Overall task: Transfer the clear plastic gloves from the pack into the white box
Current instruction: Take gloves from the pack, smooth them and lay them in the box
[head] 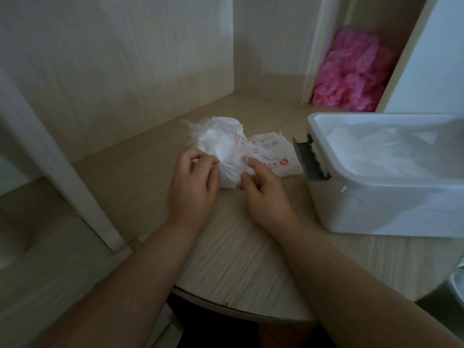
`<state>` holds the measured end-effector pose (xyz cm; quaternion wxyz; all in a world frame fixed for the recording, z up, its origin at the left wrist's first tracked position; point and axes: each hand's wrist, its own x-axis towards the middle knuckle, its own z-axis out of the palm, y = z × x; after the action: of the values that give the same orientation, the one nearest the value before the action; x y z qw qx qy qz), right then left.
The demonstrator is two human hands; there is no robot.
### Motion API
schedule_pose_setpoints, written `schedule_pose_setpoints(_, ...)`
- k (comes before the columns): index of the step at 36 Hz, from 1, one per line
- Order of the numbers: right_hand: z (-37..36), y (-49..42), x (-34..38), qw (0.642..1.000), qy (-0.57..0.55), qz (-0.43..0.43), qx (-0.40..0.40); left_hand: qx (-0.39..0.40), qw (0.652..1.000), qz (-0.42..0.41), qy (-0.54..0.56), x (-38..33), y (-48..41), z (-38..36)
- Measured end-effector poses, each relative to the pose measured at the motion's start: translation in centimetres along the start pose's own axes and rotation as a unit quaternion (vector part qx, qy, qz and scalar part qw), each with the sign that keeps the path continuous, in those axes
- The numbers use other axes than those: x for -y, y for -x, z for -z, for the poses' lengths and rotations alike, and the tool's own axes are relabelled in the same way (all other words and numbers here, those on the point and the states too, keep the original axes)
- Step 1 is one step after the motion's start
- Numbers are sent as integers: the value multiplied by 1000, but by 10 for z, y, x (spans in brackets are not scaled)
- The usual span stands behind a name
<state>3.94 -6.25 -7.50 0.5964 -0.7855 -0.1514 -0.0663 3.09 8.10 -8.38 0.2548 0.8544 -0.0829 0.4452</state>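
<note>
The glove pack (268,151), a thin plastic bag with red print, lies on the wooden table (236,259) left of the white box (376,209). A crumpled wad of clear gloves (221,144) bulges at the pack's left end. My left hand (193,182) pinches the plastic at the wad's left side with curled fingers. My right hand (263,189) grips the wad's lower right, its index finger lying on the printed pack. The box stands open and holds clear gloves (381,151).
A grey latch (311,162) sticks out from the box's left end toward the pack. Pink plastic (351,74) is piled in a cubby at the back right. A white post (62,167) slants at the left. The table's curved front edge is near my body.
</note>
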Motion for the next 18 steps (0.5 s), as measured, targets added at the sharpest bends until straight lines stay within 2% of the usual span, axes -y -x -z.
schedule_pose_setpoints(4, 1, 2, 3, 998, -25, 23, 45, 100, 992, -65, 34, -6, 1, 1)
schedule_pose_setpoints(6, 0, 2, 3, 996, -45, 25, 79, 131, 989, -54, 47, -7, 0, 1)
schedule_pose_setpoints(12, 0, 1, 3, 990, -54, 34, 127, 117, 986, 26, 119, -4, -2, 3)
schedule_pose_setpoints(18, 0, 0, 1, 996, -12, 7, 93, 107, 985, 28, 130, -3, -2, 4)
